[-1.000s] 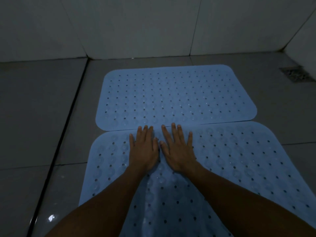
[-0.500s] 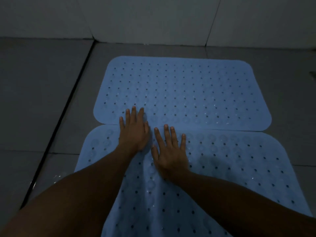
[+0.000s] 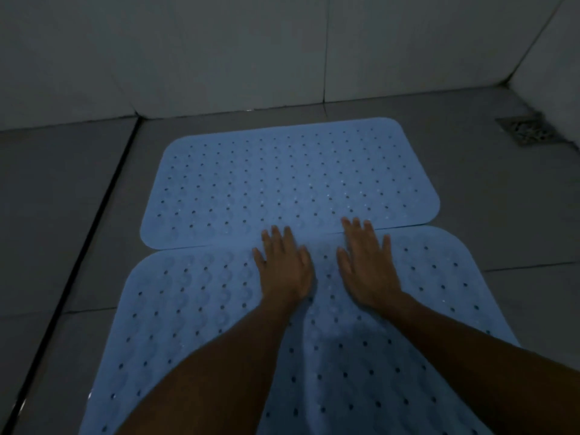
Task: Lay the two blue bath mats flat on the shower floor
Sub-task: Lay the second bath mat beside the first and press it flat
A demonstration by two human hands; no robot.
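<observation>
Hands have spread apart since a moment ago, smoothing outward. Left hand (image 3: 284, 266) and right hand (image 3: 367, 265) both flat, fingers straight, pressing the near mat (image 3: 194, 309), grasping nothing. Far mat (image 3: 282, 183) lies flat just beyond the fingertips, edges meeting. Slight ripple between the wrists; likely nearly done.

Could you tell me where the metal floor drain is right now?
In the head view, the square metal floor drain sits far right in the grey tiled floor, against the wall, right of the far perforated blue rubber bath mat.
</observation>
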